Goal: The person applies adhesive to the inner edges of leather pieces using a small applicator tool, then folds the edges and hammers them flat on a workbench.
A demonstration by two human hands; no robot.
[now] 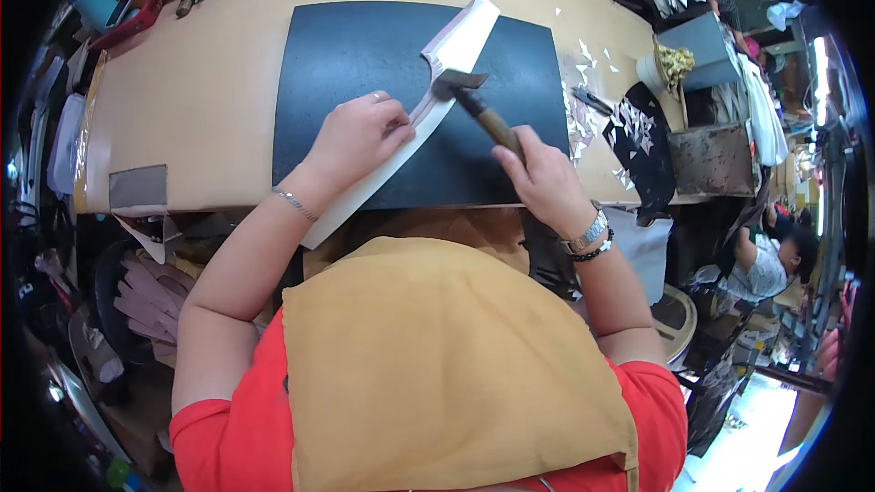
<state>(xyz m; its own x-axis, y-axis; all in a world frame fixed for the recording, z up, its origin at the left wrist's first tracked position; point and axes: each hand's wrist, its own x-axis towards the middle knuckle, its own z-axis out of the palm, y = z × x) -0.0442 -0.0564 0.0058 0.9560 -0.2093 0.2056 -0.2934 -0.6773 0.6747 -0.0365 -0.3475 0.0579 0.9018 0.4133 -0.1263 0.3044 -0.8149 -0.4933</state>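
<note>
Cluttered workshop desk (210,82), and the left hand (357,135) pins the white strip (437,82) flat while the right hand (544,178) grips the hammer (474,100), its head just beyond those fingertips — a glancing blow could catch them.

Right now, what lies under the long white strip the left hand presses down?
A dark rectangular mat on the tan worktable lies under the long white strip. The left hand covers part of it; its near end overhangs the table.

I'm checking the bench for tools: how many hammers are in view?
1. The hammer is gripped in the right hand, its head on the white strip over the black mat. Others may hide in the clutter.
</note>
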